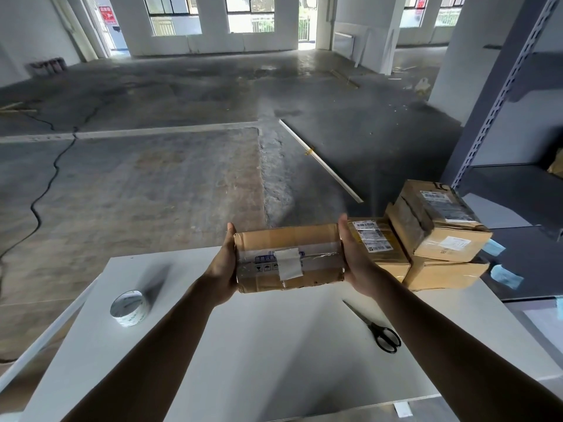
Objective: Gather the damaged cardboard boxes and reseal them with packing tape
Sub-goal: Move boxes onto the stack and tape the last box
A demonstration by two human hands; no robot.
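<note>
Cardboard of the held box (289, 257) looks soft and crumpled, mostly along its lower front edge, and an old grey tape patch (289, 263) crosses the seam. The box is in the air near the far edge of the white table (274, 345), and only the pressure of two palms carries it. In my judgement this is the main risk: if the pressure gets weak, the box can slide down between the hands and hit the table, or fall past the far edge to the floor. Too much pressure may fold the weak ends more. A second risk is at the far right corner, where the stack of other boxes (441, 239) stands just beside the right hand (355, 260) and its top box sits askew; a move to the right could push it.

Both arms reach forward, almost straight. The left hand (224, 263) lies flat on the left end of the box, and the right hand on the right end, fingers stretched forward, not curled round it. The tape roll (129, 309) waits near the left edge, the scissors (377, 330) nearer the right edge, both untouched
</note>
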